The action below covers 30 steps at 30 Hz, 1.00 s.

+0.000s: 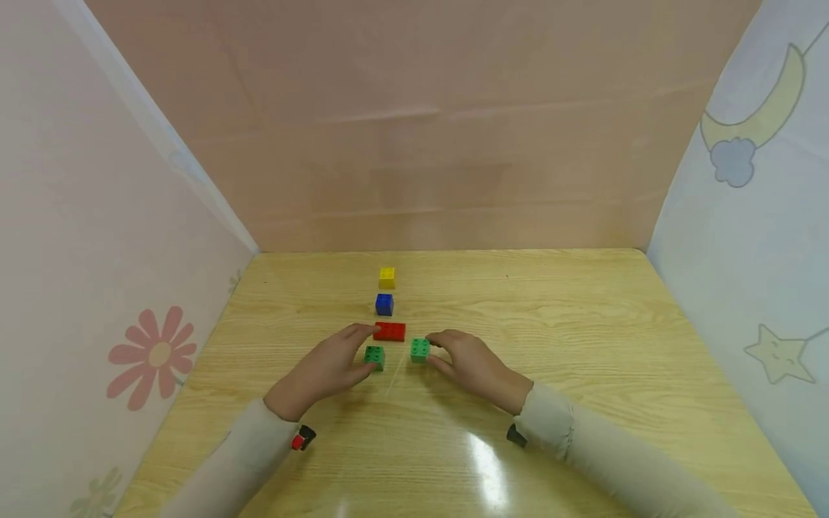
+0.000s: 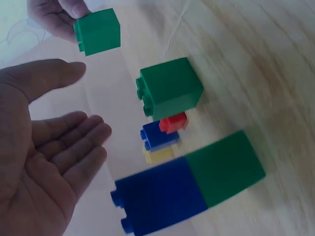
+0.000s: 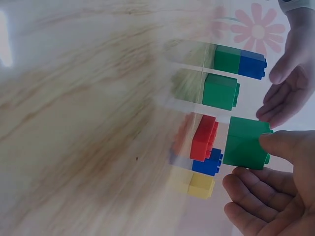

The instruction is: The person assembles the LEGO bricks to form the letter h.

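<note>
My right hand [image 1: 476, 363] pinches a green toy brick [image 1: 419, 350] between thumb and fingers, and in the right wrist view the brick looks raised off the table. My left hand [image 1: 327, 367] is held open, its thumb and fingers apart with nothing between them. Close to it stands a second green brick [image 2: 172, 88] on the table. A blue brick [image 2: 160, 196] sits on top of a green brick [image 2: 226, 167] as a stack near the left palm; the left hand hides this stack in the head view. Just beyond the fingers lies a longer red brick [image 1: 390, 332].
Behind the red brick are a blue brick [image 1: 384, 304] and a yellow brick [image 1: 387, 278], roughly in line. The wooden table [image 1: 550, 309] meets a plain back wall, with patterned panels on both sides.
</note>
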### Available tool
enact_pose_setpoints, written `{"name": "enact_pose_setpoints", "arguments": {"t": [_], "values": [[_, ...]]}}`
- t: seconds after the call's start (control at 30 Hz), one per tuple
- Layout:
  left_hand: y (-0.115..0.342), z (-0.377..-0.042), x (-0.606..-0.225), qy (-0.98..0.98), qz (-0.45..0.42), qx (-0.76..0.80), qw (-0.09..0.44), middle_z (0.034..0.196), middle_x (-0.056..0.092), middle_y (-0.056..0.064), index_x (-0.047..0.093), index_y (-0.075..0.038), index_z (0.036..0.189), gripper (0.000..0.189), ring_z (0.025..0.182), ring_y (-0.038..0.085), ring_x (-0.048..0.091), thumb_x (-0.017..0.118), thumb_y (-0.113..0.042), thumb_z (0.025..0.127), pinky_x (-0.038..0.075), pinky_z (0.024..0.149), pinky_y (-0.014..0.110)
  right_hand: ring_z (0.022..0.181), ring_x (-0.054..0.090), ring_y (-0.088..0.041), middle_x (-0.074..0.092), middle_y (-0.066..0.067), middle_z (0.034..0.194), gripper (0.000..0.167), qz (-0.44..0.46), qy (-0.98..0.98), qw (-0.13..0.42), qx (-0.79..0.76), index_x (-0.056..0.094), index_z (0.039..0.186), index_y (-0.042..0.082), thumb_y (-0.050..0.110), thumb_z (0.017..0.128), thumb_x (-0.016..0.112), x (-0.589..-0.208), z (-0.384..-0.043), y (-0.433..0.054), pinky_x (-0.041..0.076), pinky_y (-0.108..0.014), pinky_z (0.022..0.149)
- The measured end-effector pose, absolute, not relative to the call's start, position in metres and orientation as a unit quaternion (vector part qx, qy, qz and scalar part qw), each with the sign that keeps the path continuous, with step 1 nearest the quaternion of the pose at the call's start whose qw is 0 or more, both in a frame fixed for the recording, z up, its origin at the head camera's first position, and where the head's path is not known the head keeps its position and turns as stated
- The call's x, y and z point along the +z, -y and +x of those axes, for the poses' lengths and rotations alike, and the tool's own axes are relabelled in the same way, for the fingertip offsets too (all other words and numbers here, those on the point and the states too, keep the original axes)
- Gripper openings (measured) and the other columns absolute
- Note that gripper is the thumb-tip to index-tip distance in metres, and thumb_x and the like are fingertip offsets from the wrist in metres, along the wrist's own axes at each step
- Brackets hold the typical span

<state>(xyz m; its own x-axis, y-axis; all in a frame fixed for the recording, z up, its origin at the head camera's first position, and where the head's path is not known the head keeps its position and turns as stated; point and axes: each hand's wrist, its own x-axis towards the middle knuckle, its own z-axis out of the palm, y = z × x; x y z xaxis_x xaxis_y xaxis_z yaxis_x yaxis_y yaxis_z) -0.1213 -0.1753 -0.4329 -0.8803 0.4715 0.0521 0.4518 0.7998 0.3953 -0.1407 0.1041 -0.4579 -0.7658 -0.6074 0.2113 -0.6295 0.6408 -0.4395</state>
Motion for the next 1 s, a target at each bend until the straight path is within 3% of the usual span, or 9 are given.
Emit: {"name": "enact_pose_setpoints", "arguments": {"t": [0.3,0.57,1.0], "values": [[0.162,-0.120,-0.439,-0.960,0.186,0.204,0.054,0.136,0.054,0.011,0.047,-0.003,0.141,0.065,0.114,0.025,0.060,0.076,-0.025,0.086,0.054,0.089,0.038,0.104,0.065,-0.021,0.067,-0.007,0.118,0.040,0.338,0.907,0.021,0.250,0.062,0.126,0.005,0.028,0.094,0.067,-0.456,-0.138,-0.104,0.055,-0.036,0.086],[0.154,-0.118,-0.446,-0.966,0.135,0.204,0.080,0.134,0.053,0.023,0.046,0.005,0.139,0.065,0.111,0.032,0.060,0.075,-0.021,0.087,0.055,0.086,0.042,0.102,0.065,-0.021,0.067,-0.009,0.117,0.039,0.342,0.904,0.016,0.258,0.063,0.125,0.004,0.027,0.094,0.067,-0.455,-0.138,-0.104,0.055,-0.035,0.085],[0.144,-0.116,-0.446,-0.973,0.100,0.180,0.108,0.134,0.053,0.023,0.045,0.006,0.140,0.062,0.119,0.036,0.055,0.072,-0.017,0.090,0.050,0.094,0.047,0.099,0.066,-0.019,0.068,-0.008,0.114,0.039,0.344,0.904,0.018,0.255,0.063,0.125,0.005,0.027,0.094,0.068,-0.458,-0.138,-0.105,0.056,-0.034,0.083]]}}
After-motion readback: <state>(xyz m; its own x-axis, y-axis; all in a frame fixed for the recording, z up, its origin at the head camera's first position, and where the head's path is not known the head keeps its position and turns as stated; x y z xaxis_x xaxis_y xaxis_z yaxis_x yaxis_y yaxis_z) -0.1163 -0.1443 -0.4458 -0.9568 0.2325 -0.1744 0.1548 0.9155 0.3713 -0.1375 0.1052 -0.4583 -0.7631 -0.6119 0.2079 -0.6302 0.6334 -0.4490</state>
